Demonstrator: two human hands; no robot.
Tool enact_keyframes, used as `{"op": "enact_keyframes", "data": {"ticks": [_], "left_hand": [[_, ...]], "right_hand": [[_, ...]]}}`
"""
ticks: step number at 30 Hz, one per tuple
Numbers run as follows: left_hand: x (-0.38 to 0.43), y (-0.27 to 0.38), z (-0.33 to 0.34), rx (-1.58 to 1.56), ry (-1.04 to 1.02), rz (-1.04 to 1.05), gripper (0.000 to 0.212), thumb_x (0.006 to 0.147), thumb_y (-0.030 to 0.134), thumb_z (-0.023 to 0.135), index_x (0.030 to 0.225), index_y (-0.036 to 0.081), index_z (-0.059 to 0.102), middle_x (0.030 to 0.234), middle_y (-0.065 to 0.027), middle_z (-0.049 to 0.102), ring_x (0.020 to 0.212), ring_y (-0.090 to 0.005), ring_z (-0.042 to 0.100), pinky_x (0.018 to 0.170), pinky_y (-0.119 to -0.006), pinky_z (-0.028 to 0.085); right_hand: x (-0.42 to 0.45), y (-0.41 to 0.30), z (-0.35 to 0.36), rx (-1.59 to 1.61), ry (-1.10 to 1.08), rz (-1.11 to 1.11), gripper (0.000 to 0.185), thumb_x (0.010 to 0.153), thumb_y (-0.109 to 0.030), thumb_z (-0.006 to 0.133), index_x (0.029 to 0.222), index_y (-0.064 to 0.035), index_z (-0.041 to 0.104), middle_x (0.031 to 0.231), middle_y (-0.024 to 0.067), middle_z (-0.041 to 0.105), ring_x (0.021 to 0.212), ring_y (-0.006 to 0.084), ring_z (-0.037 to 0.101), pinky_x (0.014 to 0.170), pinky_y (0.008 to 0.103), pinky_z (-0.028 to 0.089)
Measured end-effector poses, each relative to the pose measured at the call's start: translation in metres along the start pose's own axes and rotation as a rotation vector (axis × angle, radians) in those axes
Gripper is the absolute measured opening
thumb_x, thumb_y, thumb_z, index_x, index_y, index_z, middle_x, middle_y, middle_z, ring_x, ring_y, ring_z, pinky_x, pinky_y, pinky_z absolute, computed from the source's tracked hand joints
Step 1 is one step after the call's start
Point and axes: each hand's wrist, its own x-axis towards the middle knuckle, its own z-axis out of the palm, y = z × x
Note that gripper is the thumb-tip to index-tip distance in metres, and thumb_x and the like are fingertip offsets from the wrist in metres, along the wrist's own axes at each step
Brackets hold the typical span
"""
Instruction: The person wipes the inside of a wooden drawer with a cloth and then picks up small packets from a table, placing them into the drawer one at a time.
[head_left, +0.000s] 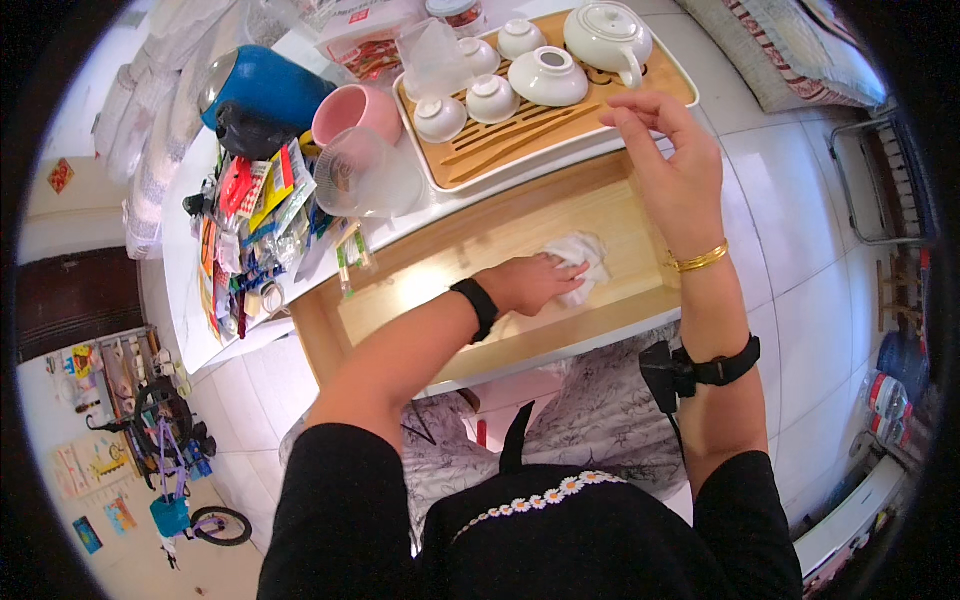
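An open wooden drawer (397, 300) extends from under the white tabletop. Inside it, my left hand (529, 285) presses on a crumpled white cloth or tissue (581, 262) against the drawer's bottom, towards its right end. My right hand (667, 157) is raised above the drawer's right back corner, beside the tea tray, with thumb and fingertips close together and nothing visible between them. On the bamboo tea tray (600, 112) stand a white teapot (607, 34), several upturned white cups (493, 99), an upturned white bowl (548, 76) and wooden tea tools (517, 142).
Left of the tray are a pink ceramic pot (356, 116), a clear plastic cup (360, 172), a blue container (262, 90) and a heap of small packets (255, 217). A grey cushion (787, 60) lies beyond the tray at the right.
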Motion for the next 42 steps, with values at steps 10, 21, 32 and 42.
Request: {"op": "enact_keyframes", "data": {"ticks": [10,21,32,42], "left_hand": [[-0.078,0.007,-0.006,-0.061,-0.339,-0.037,0.072,0.078,-0.002,0.064,0.147,0.008,0.047,0.169,-0.0089,0.022,0.14,-0.0369,0.044,0.116,-0.046,0.04],[0.007,0.011,0.009,-0.178,-0.329,-0.045,0.055,0.098,0.013,0.048,0.153,0.017,0.043,0.152,-0.0153,0.048,0.126,-0.0355,0.057,0.104,-0.045,0.049],[-0.023,0.016,-0.009,0.07,0.007,0.04,0.046,0.097,0.01,0.048,0.143,0.013,0.048,0.153,-0.0048,0.046,0.112,-0.0252,0.064,0.073,-0.036,0.062],[-0.057,0.012,-0.004,0.196,-0.1,0.19,0.029,0.09,0.005,0.056,0.118,0.005,0.059,0.118,-0.0105,0.057,0.107,-0.0304,0.061,0.073,-0.039,0.06]], "right_hand": [[-0.002,0.003,-0.006,-0.01,-0.004,-0.044,0.017,0.099,-0.013,0.064,0.11,-0.001,0.07,0.097,0.0058,0.076,0.094,0.0097,0.069,0.087,0.0254,0.051],[0.002,0.003,-0.001,0.02,0.028,-0.105,0.016,0.094,-0.016,0.07,0.105,-0.0046,0.073,0.094,0.0068,0.075,0.091,0.0159,0.071,0.079,0.0281,0.053],[-0.003,-0.002,-0.001,0.018,-0.033,-0.057,0.016,0.098,-0.013,0.065,0.108,-0.0019,0.071,0.097,0.0043,0.075,0.094,0.0101,0.068,0.087,0.0251,0.051],[-0.001,0.003,0.003,0.008,-0.006,-0.108,0.017,0.096,-0.02,0.068,0.105,-0.0063,0.072,0.092,0.0051,0.075,0.09,0.0152,0.071,0.07,0.0274,0.052]]}}
